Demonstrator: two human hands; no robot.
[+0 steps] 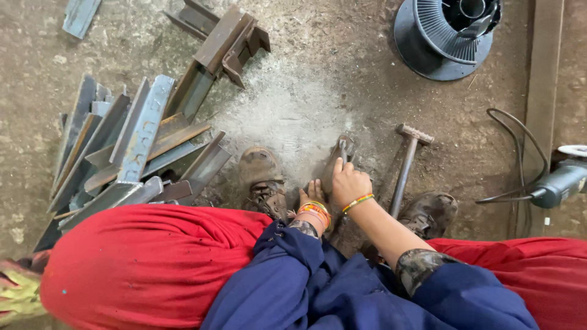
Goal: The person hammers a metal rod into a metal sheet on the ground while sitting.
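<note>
**Holding a steel piece on the workshop floor**

Far left, a pile of cut steel angle sections (131, 153) lies on the dirt floor, with a welded bracket assembly (223, 43) beyond it at the far side. Pale grinding dust (287, 113) covers the floor between the pile and the hands.

At centre, a dusty left shoe (262, 180) is planted just left of the hands. The left hand (313, 195) rests low, fingers together and extended, touching the near end of a small steel piece (339, 156). The right hand (348, 182) sits over the same piece, fingers curled and clamped on it. The piece lies on the floor between the two shoes, its far end pointing away from the body.

Recommended practice, judged from this position: keep the piece flat against the floor, grip with both hands behind the working end, and keep the wrists clear of the dust patch.

Right of the hands lie a hammer (406, 165), the right shoe (431, 214) and, far right, an angle grinder (562, 180) with its cable. A wire spool (443, 36) stands at the far right.
</note>
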